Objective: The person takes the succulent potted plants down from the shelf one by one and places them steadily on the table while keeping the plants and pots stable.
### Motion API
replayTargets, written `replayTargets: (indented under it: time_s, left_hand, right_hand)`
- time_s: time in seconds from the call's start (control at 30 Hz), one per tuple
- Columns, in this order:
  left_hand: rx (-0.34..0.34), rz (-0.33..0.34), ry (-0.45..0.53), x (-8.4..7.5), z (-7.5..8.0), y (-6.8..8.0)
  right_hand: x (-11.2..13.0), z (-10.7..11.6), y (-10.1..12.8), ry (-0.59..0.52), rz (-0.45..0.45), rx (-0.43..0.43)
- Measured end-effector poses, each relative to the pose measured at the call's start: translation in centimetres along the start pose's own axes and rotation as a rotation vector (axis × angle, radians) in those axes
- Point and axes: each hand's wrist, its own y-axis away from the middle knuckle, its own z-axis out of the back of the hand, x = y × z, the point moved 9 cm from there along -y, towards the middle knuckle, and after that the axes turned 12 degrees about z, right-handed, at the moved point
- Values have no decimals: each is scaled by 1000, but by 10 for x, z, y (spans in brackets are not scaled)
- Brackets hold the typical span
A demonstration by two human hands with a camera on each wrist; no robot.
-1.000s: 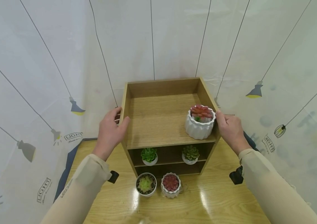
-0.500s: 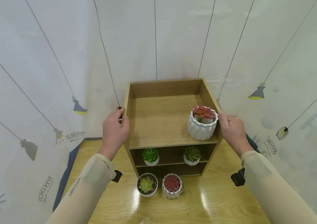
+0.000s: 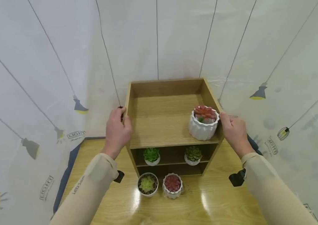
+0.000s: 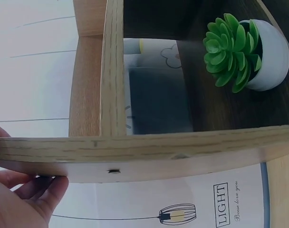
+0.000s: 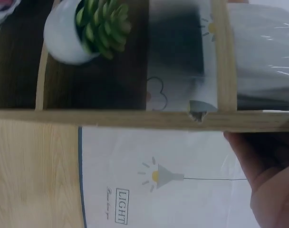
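The wooden shelf unit [image 3: 170,125] stands on the table [image 3: 217,200] (against the curtain). The left hand [image 3: 117,131] grips its left wall, the right hand [image 3: 233,131] its right wall, fingers curled round. A white-potted red succulent [image 3: 203,122] sits on top.

Three cams: one on the head, one strapped to each wrist

Head cam looks forward and down from above at the wooden shelf unit [image 3: 173,125] on the tabletop [image 3: 203,203], backed off enough to catch both arms. Left wrist cam sits right up against the shelf's left side panel [image 4: 135,152], peeking in at the bright green succulent [image 4: 235,50]. Right wrist cam hugs the right panel [image 5: 135,117], seeing the darker succulent [image 5: 94,28]. Both plants also show in the head view.
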Motion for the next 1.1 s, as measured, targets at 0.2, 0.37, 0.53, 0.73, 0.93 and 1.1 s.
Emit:
replayTargets:
  time_s: [0.2,0.37,0.53,0.73,0.93,1.1]
  left_hand:
    - [9,1,-1,-1,-1,-1]
    - [12,-5,-4,-1,-3,-2]
    - [2,-7,1,0,-2,-1]
    - [-16,-20,4,0,-1,0]
    - [-22,-26,4,-1,-1,1]
    - [-13,-22,-7,-1,-1,1]
  right_hand:
    - [1,1,2,-30,-50,36]
    - [2,5,5,-38,-76,62]
    - [10,10,1,27,-35,92]
    - [24,19,-2,65,39,131]
    - [40,26,-4,57,138,115]
    - [55,28,-7,111,240,103]
